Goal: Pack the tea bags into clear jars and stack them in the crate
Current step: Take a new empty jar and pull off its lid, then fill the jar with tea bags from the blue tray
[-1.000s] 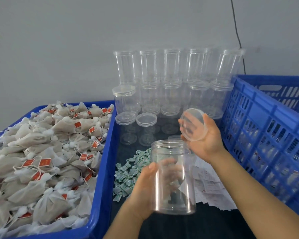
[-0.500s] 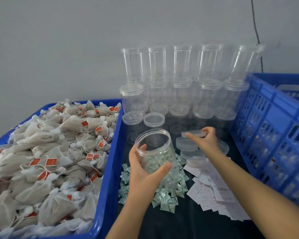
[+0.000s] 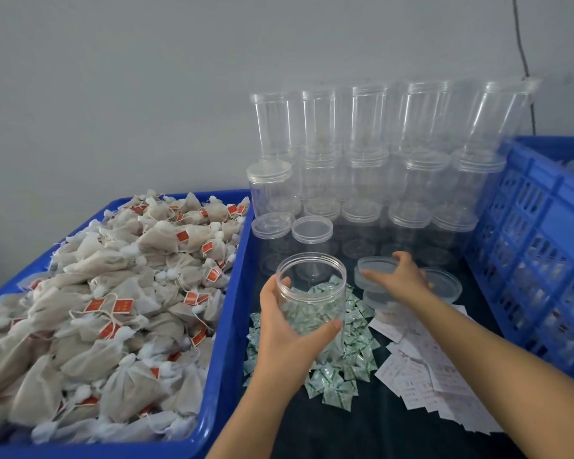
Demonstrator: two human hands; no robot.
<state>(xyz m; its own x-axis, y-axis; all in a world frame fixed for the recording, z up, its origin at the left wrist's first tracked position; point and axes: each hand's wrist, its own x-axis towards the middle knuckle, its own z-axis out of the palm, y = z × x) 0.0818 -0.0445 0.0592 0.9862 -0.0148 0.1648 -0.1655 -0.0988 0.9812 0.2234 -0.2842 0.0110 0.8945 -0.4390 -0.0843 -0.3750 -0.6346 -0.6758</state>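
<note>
A blue tub point(image 3: 226, 326) heaped with tea bags point(image 3: 113, 293) filled the counter's point(image 3: 362, 432) left side, and a blue crate point(image 3: 537, 246) stood along its right edge. Stacked clear jars point(image 3: 362, 154) lined the back edge. Near the middle, the left hand point(image 3: 285, 332) curled its grip round an open, empty jar point(image 3: 312, 293) standing over green-white sachets point(image 3: 338, 385). Just right, the right hand point(image 3: 398, 278) pinched a clear lid point(image 3: 375, 270) atop other lids, beside paper slips point(image 3: 428, 376).

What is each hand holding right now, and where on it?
The left hand grips the open clear jar round its side wall, just below the rim. The right hand rests on a clear lid, fingers curled over its edge.
</note>
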